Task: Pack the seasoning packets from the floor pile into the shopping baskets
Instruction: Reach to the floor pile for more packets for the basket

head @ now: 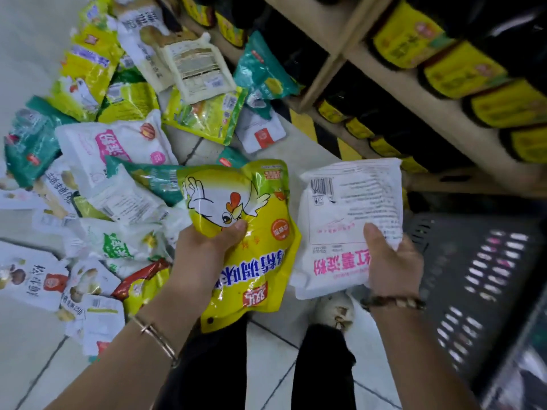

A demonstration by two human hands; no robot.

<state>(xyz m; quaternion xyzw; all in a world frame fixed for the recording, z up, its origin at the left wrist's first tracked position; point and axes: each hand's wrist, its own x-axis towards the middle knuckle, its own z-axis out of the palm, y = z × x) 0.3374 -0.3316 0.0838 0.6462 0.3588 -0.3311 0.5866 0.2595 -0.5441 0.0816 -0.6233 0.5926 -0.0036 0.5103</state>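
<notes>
My left hand (207, 253) grips the yellow chicken-print packet (251, 202). My right hand (393, 261) grips the white pink-lettered packet (349, 202). Floor pile (118, 143) is far left. Blurry dark grid near right, probably the shopping basket (479, 232).

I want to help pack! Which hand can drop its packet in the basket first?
Probably the right hand. Its white starch packet hangs right beside the dark basket. The left hand, holding the yellow chicken seasoning packet, is farther away.

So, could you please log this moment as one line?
left hand: holds yellow packet | right hand: holds white packet | basket: at right | pile: at left
</notes>
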